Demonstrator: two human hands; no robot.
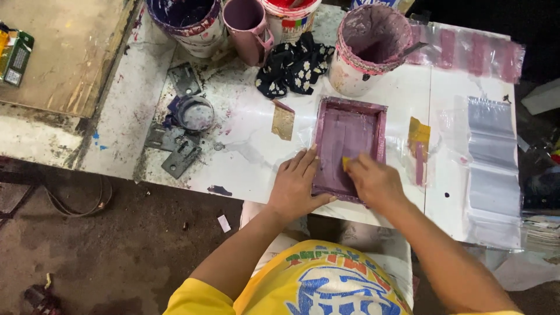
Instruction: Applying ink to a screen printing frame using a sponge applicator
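A small rectangular screen frame (349, 111), stained mauve, lies flat on the white table (251, 146). My left hand (296, 186) presses flat on the frame's near left edge, fingers spread. My right hand (373, 182) is inside the frame near its front and pinches a small yellow scraper piece (345, 163) against the mauve mesh.
Several paint buckets stand at the table's back: a mauve one (367, 46), a pink jug (248, 26), a purple one (189, 20) and a red one (290, 17). A dark flowered cloth (291, 67) lies among them. Clear plastic bags (493, 169) lie at right; metal plates (181, 157) and a small tub (195, 112) at left.
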